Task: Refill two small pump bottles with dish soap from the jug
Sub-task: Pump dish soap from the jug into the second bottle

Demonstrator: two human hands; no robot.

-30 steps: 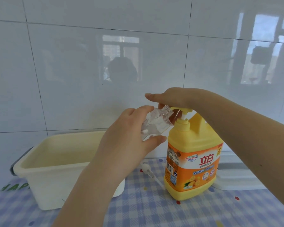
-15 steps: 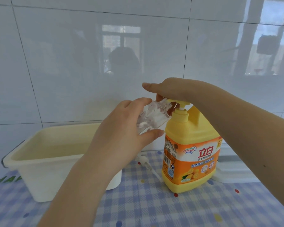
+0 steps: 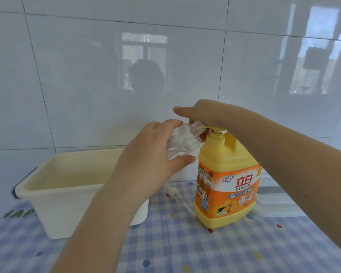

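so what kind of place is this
Probably a home kitchen counter: glossy white wall tiles, a yellow plastic dish-soap jug and a cream plastic tub on a blue checked tablecloth.

The jug (image 3: 225,180) stands on the desk (image 3: 185,249), right of the tub (image 3: 71,192), with the wall (image 3: 106,75) behind both. A flat lidded box (image 3: 272,201) lies behind the jug to its right. Between tub and jug a loose pump (image 3: 175,194) lies on the desk. The left hand (image 3: 152,162) holds the small bottle (image 3: 182,140) tilted, mouth at the jug's spout (touching or not, hard to tell), while the right hand (image 3: 203,113) rests on the jug's pump head.
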